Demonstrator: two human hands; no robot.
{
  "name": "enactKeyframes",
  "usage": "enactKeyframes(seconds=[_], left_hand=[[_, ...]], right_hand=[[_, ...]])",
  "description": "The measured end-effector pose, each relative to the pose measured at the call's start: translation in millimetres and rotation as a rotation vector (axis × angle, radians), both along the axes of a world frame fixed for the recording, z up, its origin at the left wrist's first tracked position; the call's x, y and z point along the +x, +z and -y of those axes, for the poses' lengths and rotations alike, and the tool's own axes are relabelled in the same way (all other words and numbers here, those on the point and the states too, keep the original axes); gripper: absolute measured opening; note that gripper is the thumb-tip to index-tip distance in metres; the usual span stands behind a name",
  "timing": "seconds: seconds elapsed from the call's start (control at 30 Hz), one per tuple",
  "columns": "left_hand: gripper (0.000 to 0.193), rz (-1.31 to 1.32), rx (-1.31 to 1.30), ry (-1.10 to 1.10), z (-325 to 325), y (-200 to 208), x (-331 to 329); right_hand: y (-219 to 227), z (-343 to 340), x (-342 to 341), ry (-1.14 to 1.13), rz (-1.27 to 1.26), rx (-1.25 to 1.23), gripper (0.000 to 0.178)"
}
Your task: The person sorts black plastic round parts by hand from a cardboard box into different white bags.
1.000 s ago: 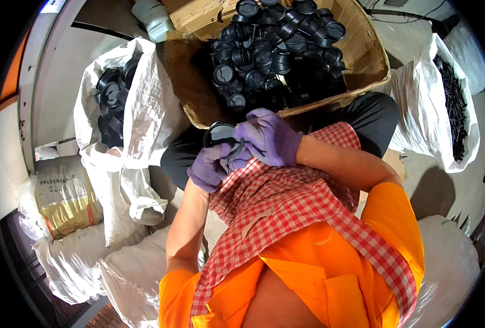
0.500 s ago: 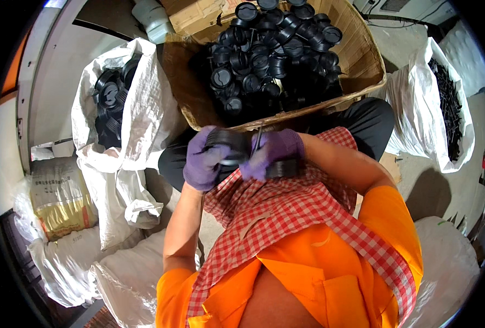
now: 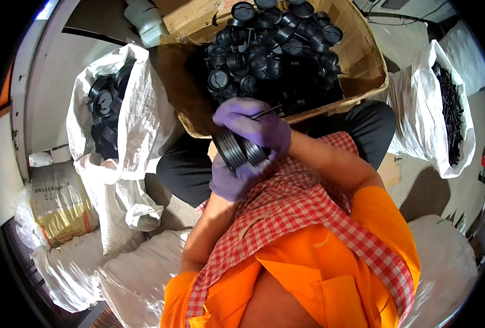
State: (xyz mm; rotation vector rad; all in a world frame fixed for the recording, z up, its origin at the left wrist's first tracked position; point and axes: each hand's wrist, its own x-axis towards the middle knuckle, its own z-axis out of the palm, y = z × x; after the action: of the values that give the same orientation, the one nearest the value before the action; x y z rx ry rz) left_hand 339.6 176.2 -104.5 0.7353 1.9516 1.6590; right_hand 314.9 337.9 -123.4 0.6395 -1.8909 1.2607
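Observation:
In front of my lap, both purple-gloved hands are closed around a black ribbed round plastic part [image 3: 230,150]. My left hand [image 3: 232,183] cups it from below. My right hand [image 3: 256,123] reaches over its top, with a thin dark rod [image 3: 266,112] sticking out from between the fingers. A second ribbed section [image 3: 255,153] shows under the right palm; whether it is joined to the first I cannot tell. Just beyond my hands, a cardboard box [image 3: 362,65] holds a heap of similar black round capped parts [image 3: 248,60].
On the left, a white woven sack [image 3: 147,109] holds larger black ribbed parts [image 3: 104,103]. A white sack [image 3: 409,109] of thin black rods [image 3: 449,115] stands on the right. Packed bags [image 3: 67,268] lie at the lower left, below a yellow and grey package [image 3: 62,202].
My left hand has moved right and down with the ribbed part. My right hand has moved up and over it, and the rod now tilts sideways instead of standing upright.

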Motion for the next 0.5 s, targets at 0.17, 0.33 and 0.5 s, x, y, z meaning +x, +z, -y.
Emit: enactKeyframes(seconds=[0.17,0.33,0.5], left_hand=[[0.039,-0.781,-0.381,0.154,3,47,-38],[0.04,-0.73,-0.055,0.771,42,129,-97],[0.084,-1.267,-0.933,0.951,100,142,-140]], right_hand=[[-39,-59,-26,-0.432,0.636,0.784,0.029],[-97,-152,-46,-0.921,1.82,-0.053,0.036],[-166,-179,-81,-0.718,2.084,0.202,0.039]])
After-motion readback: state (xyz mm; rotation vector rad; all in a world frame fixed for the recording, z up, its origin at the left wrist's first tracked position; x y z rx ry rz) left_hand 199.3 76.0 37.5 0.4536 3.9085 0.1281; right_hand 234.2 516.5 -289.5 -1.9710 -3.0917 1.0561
